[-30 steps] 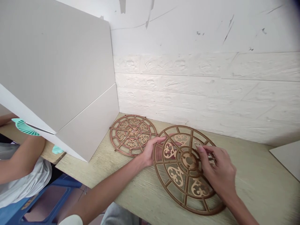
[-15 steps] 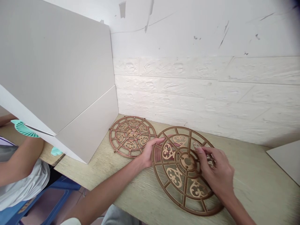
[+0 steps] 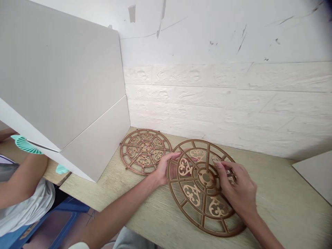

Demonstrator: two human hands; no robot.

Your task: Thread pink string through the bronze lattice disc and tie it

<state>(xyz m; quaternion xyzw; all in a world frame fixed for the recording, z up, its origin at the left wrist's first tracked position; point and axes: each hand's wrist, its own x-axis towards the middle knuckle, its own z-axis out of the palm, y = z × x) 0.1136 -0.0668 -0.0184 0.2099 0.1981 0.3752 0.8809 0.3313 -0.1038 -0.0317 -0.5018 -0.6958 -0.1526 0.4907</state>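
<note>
A round brown openwork disc (image 3: 201, 175) is tilted above the table, with gold scroll ornaments (image 3: 192, 194) in several openings around its hub. My left hand (image 3: 164, 168) grips its left edge, thumb on top and fingers behind, seen partly through the gaps. At the disc's upper right, my right hand (image 3: 240, 186) pinches a small scroll ornament (image 3: 215, 159) between thumb and index finger, against the opening there. The hand covers most of that piece. Flat on the table behind my left hand lies a second, reddish-brown round openwork disc (image 3: 145, 148), also with scroll ornaments.
A grey-white panel (image 3: 77, 76) stands at the left, and a white brick-patterned wall (image 3: 202, 93) backs the table (image 3: 275, 193). Beyond the panel are another person's arm (image 3: 23, 176), green fan-shaped pieces (image 3: 28, 145) and a blue stool (image 3: 62, 221). A white board edge (image 3: 316, 173) is at right.
The view has shifted slightly. Both hands keep their holds on the disc and the ornament, and the ornament at the right fingertips sits slightly flatter against the disc.
</note>
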